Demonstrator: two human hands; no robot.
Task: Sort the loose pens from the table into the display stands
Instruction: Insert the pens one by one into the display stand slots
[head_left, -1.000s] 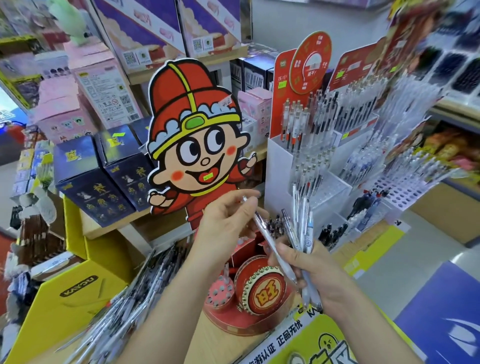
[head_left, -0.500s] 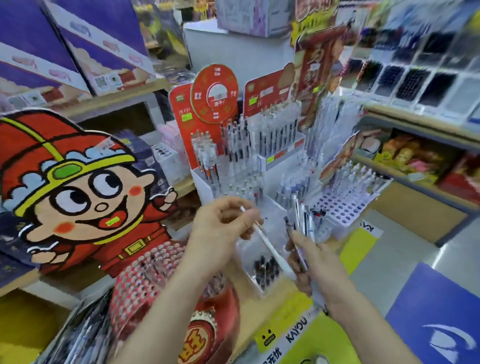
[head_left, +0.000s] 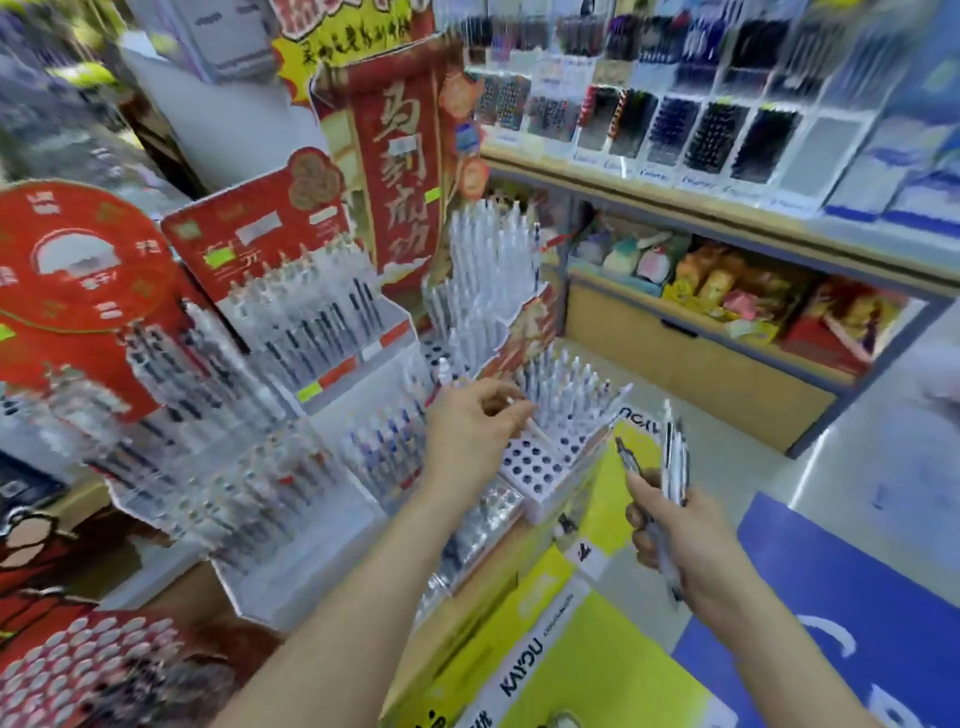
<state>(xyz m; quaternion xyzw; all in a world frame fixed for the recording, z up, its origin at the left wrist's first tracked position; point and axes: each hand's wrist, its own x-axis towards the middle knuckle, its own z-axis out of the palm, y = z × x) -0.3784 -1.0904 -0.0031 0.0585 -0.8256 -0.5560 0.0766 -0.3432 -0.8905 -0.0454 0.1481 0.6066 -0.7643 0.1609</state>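
My left hand (head_left: 475, 431) pinches one white pen (head_left: 530, 423) by its upper end and holds it slanted over the white perforated stand (head_left: 540, 465), whose near holes are bare. My right hand (head_left: 680, 540) grips a bundle of several pens (head_left: 672, 457), tips up, to the right of that stand. White tiered display stands (head_left: 311, 364) full of upright pens fill the left and middle. The frame is blurred by motion.
Red cardboard signs (head_left: 400, 156) rise behind the stands. A yellow counter front (head_left: 561, 670) lies below my arms. A shelf (head_left: 727, 208) with pen racks above and snack packs beneath runs along the right. Blue floor mat (head_left: 857, 623) at lower right.
The view has swung right. My left hand carried the single pen away from the bundle and over the perforated stand. My right hand moved right with the bundle.
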